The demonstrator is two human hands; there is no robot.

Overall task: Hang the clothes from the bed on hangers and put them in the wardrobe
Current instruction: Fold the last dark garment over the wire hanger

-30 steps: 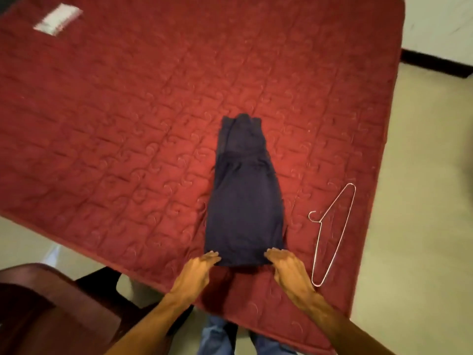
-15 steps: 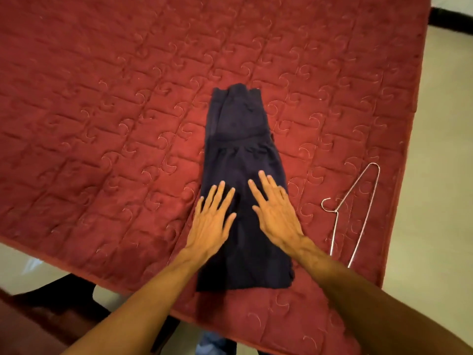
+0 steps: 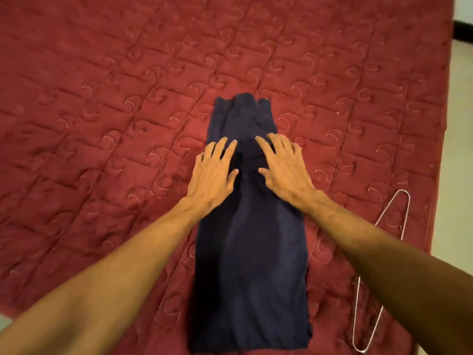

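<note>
A dark navy garment (image 3: 250, 265), folded into a long narrow strip, lies flat on the red quilted bed (image 3: 102, 111). My left hand (image 3: 213, 172) rests palm down on its left side, fingers spread. My right hand (image 3: 284, 170) lies flat on its right side, fingers apart too. Both hands press the cloth about a third of the way down from its far end; neither grips it. A thin wire hanger (image 3: 378, 275) lies on the bed to the right, partly hidden by my right forearm.
The bed's right edge runs along a pale floor (image 3: 458, 175). A dark skirting strip (image 3: 463, 29) shows at the top right. The bed's near left corner meets pale floor at the bottom left.
Both hands slid from the near end of the garment up along it toward the far end, flat on the cloth. The view moved closer to the bed.
</note>
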